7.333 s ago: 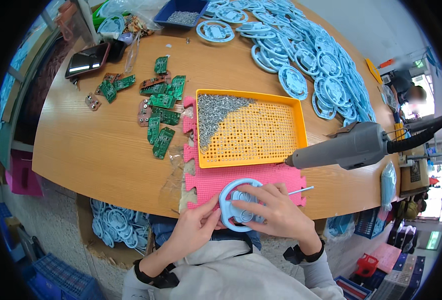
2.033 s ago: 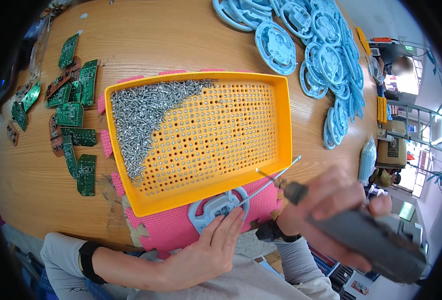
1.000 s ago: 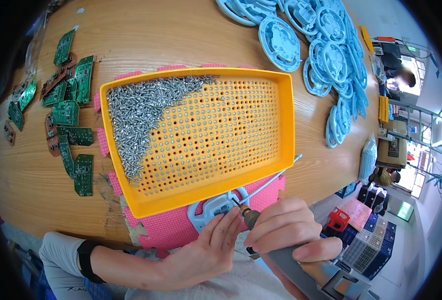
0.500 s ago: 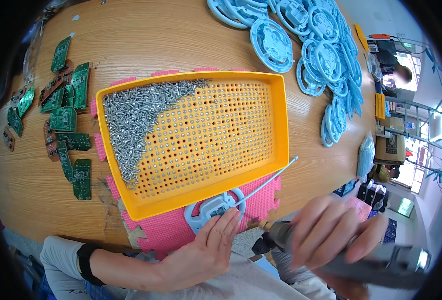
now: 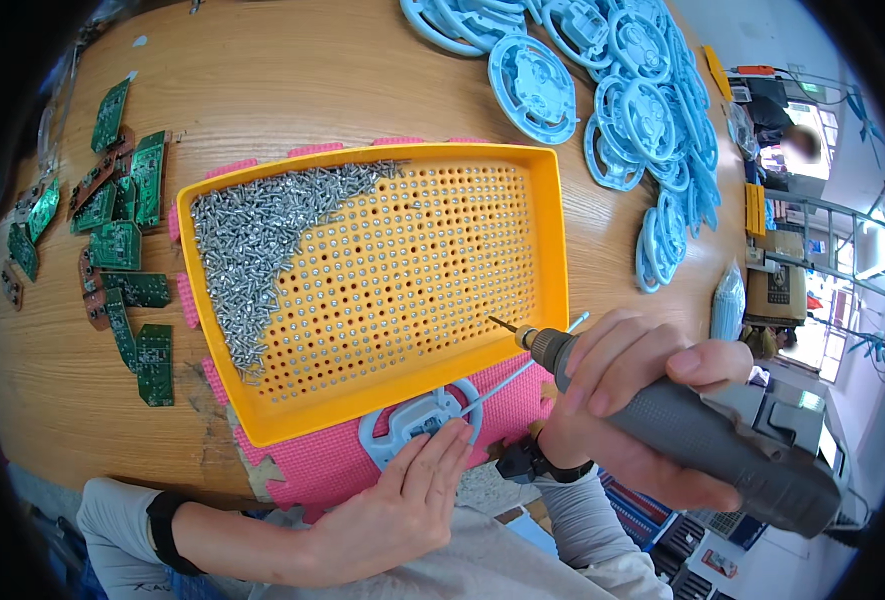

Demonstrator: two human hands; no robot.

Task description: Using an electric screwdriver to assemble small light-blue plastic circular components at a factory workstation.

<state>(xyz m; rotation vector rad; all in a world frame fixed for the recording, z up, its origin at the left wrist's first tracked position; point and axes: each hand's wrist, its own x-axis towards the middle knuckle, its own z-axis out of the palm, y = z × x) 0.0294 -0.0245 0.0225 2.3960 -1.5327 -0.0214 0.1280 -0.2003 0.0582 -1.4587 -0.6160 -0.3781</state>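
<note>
My right hand [image 5: 643,400] is wrapped round a dark grey electric screwdriver [image 5: 703,450]. Its thin bit points left over the right part of a yellow tray [image 5: 393,408]. Small silver screws [image 5: 253,240] are heaped at the tray's left end, and others stand in the holes of its perforated floor. In front of the tray, my left hand [image 5: 398,515] holds a light-blue plastic steering-wheel-shaped part [image 5: 418,415] against a pink foam mat [image 5: 313,470]. Its fingers lie close together over the part's near side; the thumb is hidden. A thin blue rod [image 5: 523,370] slants up from the part toward the tray's corner.
Green circuit boards [image 5: 116,245] lie spread at the left of the wooden table [image 5: 293,70]. More light-blue wheel-shaped parts [image 5: 643,110] are piled at the far right. A clear bag of blue pieces [image 5: 729,305] stands by the right edge. People show blurred beyond it.
My right hand has raised the screwdriver up and left, so its bit now hangs over the tray instead of beside the mat. The left hand stays on the blue part.
</note>
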